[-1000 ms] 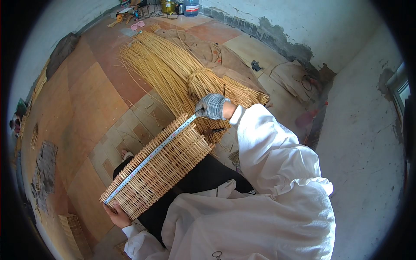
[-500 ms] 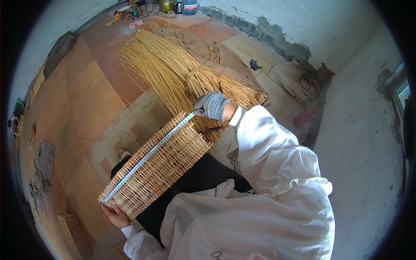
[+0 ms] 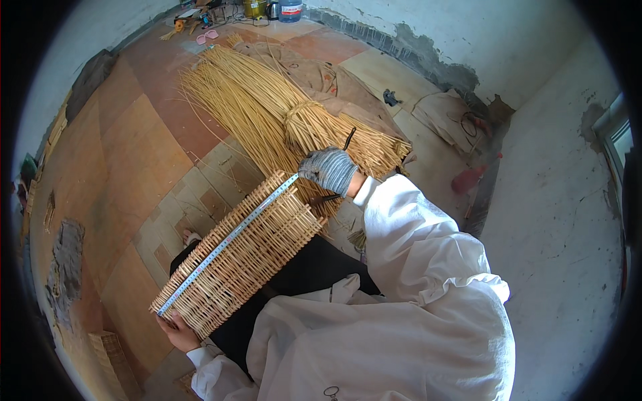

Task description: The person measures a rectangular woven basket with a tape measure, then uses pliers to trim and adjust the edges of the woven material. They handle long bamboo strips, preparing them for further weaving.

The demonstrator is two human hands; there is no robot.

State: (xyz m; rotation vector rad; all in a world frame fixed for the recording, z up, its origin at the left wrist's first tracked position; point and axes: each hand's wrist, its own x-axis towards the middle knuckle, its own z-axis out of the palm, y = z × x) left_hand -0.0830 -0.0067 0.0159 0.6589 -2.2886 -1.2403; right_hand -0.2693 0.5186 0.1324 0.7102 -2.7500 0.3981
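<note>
A long woven wicker panel or basket (image 3: 251, 271) lies slanted across my lap on black trousers, with a pale measuring tape (image 3: 225, 244) stretched along it from lower left to upper right. My left hand (image 3: 179, 331), bare, grips the panel's lower-left end, with fingers at the tape's end. My right hand (image 3: 328, 170), in a grey striped glove, pinches the tape just past the panel's upper-right end. The tape's case, if there is one, is hidden in that hand.
A large bundle of yellow reeds (image 3: 261, 93) lies on brown cloth ahead. A stacked woven piece (image 3: 114, 361) is at lower left, a grey cloth (image 3: 65, 267) at left. Pink sandals (image 3: 206, 37), a kettle and a water bottle (image 3: 289, 11) stand far ahead. A wall (image 3: 548, 234) is on my right.
My right hand has shifted slightly, its wrist a little lower, still at the tape. The panel and my left hand have moved very slightly left in the picture.
</note>
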